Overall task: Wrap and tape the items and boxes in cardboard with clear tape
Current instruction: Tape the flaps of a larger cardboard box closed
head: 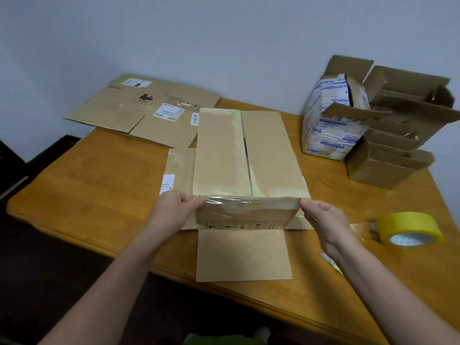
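Box (249, 155) sits mid-table, top flaps folded shut w/ a dark gap down the centre seam. Across its near top edge runs a glossy tape strip (249, 201), stretched corner to corner. Left hand (171, 210) pinches the strip's end at the left front corner, fingers curled. Right hand (323, 220) does the same at the right corner, so neither hand is open and both are clamped on tape.

Key here, imo: hold the strip taut and level, press it down from the middle outward, then fold each end round the side w/o wrinkles. Uneven pull = strip skews off the edge. Rub w/ thumbs afterwards so no bubbles lift. Can't tell if the top seam is fully taped; prob worth a check.

Front flap (244, 255) lies flat toward the person, loose on the table (87, 185). Tape roll (409, 229) waits near the right hand, easy reach. Further out there's flat cardboard (139, 110) back-left, and open boxes (398, 125) w/ white packs (328, 120) back-right.
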